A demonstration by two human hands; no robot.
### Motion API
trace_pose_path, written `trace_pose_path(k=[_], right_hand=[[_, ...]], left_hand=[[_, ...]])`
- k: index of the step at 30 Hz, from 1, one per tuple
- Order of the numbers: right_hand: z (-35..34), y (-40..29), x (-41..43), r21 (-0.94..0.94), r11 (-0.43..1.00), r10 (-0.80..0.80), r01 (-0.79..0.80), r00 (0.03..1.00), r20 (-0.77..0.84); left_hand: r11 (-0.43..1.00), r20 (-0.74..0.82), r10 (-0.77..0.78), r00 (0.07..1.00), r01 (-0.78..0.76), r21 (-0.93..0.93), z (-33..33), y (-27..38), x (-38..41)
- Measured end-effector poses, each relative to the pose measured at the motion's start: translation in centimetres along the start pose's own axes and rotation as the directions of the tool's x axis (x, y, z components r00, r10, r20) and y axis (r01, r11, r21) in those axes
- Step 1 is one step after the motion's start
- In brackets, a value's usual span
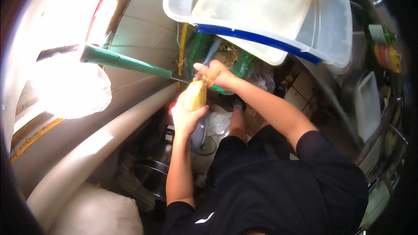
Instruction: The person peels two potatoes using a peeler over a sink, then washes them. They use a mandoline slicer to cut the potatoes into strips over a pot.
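Observation:
My left hand (186,116) grips a mostly peeled, pale yellow potato (196,96) from below, its upper end pointing away from me. Just beyond that end, my right hand (222,75) is closed around a peeler (212,51), whose blue-grey handle sticks out past the thumb. Its metal head is close to the potato's tip; whether the blade touches is hard to tell. A brown strip of peel (213,77) hangs at the peeler. Under both hands stands a green bin (198,47) with peelings (227,55) in it.
A clear plastic tub (329,50) with a blue handle overhangs the bin. A green-handled pole (127,61) slants in from the left, near the potato. A thick pale pipe (98,147) runs along the left wall. Below are a dark round pot (152,173) and a white bag (219,122).

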State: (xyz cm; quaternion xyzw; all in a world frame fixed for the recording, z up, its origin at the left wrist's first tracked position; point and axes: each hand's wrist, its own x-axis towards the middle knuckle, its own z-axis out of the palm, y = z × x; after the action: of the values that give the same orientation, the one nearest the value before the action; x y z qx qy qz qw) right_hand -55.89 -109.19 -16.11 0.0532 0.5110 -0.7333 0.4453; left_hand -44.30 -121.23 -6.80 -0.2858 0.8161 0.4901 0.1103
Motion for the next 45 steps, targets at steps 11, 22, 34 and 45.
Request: trace_pose_path(k=[11, 22, 34, 45], right_hand=[[0.4, 0.3, 0.9, 0.021, 0.995, 0.096, -0.096, 0.995, 0.025], [0.9, 0.7, 0.6, 0.280, 0.959, 0.037, -0.036, 0.999, 0.001], [1.3, 1.7, 1.8, 0.154, 0.986, 0.078, -0.066, 0.995, -0.070], [0.8, 1.6, 3.0, 0.311, 0.947, 0.103, -0.086, 0.994, -0.040]], left_hand=[[0.982, -0.034, 0.175, 0.984, -0.177, -0.070, -0.2, -2.1, 1.1], [0.922, 0.139, 0.225, 0.964, -0.165, -0.351, -0.8, -1.2, 2.3], [0.907, -0.007, -0.048, 0.999, 0.041, -0.420, 0.1, -1.8, 1.2], [0.629, 0.418, -0.050, 0.907, 0.353, -0.693, -1.3, -0.9, 1.9]])
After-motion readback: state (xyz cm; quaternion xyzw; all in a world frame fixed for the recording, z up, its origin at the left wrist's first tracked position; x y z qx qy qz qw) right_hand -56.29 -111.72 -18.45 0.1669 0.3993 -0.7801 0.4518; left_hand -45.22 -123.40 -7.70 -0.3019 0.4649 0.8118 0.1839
